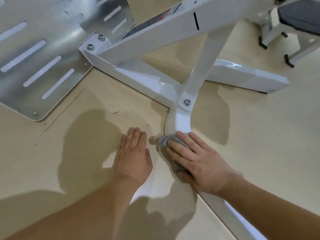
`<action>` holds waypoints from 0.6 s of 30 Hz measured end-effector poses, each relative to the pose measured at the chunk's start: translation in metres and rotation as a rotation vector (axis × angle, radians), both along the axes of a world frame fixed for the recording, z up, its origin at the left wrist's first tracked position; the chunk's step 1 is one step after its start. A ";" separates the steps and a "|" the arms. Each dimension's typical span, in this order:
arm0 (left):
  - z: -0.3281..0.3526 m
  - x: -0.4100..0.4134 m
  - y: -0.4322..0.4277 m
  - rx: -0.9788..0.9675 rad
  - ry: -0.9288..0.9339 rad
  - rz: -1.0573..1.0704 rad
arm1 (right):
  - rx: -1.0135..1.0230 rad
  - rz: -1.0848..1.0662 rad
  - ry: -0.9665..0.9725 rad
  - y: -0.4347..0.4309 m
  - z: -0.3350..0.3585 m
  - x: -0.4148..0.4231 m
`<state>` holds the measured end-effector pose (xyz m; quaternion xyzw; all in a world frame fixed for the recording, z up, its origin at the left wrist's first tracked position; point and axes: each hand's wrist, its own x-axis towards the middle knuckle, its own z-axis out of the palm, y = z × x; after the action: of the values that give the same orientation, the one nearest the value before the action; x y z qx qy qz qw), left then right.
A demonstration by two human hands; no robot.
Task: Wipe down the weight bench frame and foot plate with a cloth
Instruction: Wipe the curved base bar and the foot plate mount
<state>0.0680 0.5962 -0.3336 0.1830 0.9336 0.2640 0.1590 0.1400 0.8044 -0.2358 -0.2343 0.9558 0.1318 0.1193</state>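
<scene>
Right hand [199,161], fingers flat and slightly spread, presses grey cloth [164,140] onto curved frame tube [181,122]; left hand [134,153], fingers together, flat on floor [259,135] beside tube's left edge; slotted foot plate [34,58] upper left, open floor between.

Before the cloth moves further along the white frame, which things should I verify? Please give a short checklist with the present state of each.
1. Cloth on the frame under the right hand: ok, flat fingers press it onto the curved tube.
2. Left hand out of the wiping path: ok, it rests flat on the floor beside the tube, apart from the cloth.
3. Path up the tube smooth: not ok, a bolt stands on the bracket just ahead.
4. Foot plate already wiped: cannot tell.
5. Cloth clean enough: cannot tell, the hand hides most of it.
</scene>
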 end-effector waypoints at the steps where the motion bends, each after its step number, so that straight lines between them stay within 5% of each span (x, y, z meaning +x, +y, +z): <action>1: -0.001 0.005 0.006 0.024 -0.007 0.023 | -0.031 -0.093 0.035 0.006 -0.001 0.013; 5: -0.007 0.032 0.032 0.114 -0.069 0.083 | -0.079 -0.505 0.156 0.013 -0.015 0.053; 8: -0.011 0.044 0.037 0.120 -0.072 0.036 | -0.047 -0.611 0.189 0.003 -0.024 0.059; 18: -0.006 -0.010 0.006 0.147 0.139 -0.089 | -0.099 -0.366 0.248 -0.020 -0.027 -0.021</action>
<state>0.0577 0.6023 -0.3392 0.2535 0.9114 0.3111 0.0915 0.1189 0.7847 -0.2626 -0.0446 0.9950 0.0886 0.0113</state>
